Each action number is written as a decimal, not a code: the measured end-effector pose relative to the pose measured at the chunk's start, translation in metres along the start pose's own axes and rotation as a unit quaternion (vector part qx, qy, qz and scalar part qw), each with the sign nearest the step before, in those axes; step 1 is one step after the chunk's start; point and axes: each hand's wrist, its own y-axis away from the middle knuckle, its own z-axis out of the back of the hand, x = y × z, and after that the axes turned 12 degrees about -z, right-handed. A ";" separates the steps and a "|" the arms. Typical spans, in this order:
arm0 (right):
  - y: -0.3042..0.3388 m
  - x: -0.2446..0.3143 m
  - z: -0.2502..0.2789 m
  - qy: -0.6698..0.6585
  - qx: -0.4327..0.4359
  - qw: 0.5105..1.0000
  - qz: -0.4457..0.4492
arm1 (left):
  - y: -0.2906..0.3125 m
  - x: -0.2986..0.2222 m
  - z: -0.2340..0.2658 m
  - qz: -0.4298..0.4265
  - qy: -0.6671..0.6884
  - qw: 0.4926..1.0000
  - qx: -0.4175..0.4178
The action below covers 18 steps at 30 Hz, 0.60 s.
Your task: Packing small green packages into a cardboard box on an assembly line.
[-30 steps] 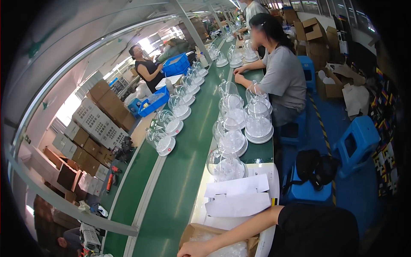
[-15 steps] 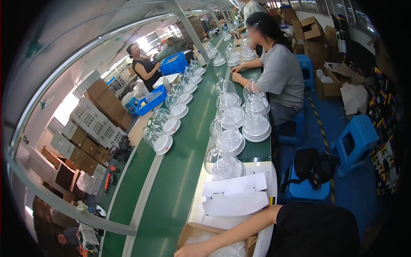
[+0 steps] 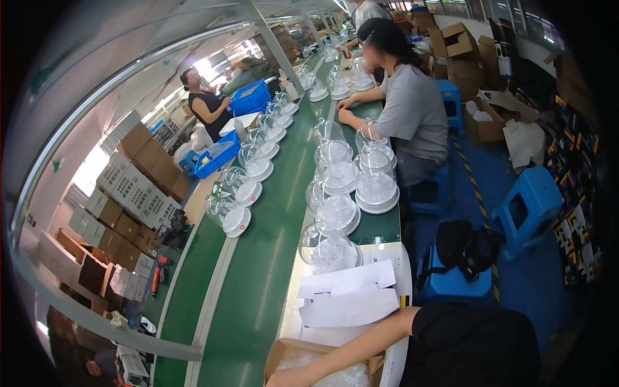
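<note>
In the head view, the right hand (image 3: 290, 377) reaches over an open cardboard box (image 3: 277, 353) holding clear plastic (image 3: 345, 375), at the lower edge. Its fingers are cut off, so whether its grip is open or holding anything cannot be told; nor can the left's, out of frame. White card (image 3: 348, 297) lies beyond, before clear domes (image 3: 330, 250) along the green counter (image 3: 255, 284).

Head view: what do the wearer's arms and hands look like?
Only the right arm shows: a plain black short sleeve, ending near the elbow. Bare below it; no watch or band visible. The right hand, cut off by the lower edge, has no visible glove. Left arm out of view.
</note>
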 end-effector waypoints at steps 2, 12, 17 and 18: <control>0.000 -0.006 -0.003 -0.014 0.006 1.000 -0.006 | 0.000 -0.002 -0.001 -0.004 0.004 1.000 0.004; -0.001 -0.011 -0.010 -0.087 0.053 0.993 -0.062 | -0.003 0.001 -0.013 -0.021 0.038 0.999 0.021; -0.002 -0.017 -0.009 -0.075 0.071 0.994 -0.026 | 0.003 -0.003 -0.013 -0.021 0.041 0.999 0.013; -0.004 -0.018 -0.008 -0.080 0.067 0.994 -0.027 | 0.002 -0.003 -0.012 -0.023 0.041 0.999 0.011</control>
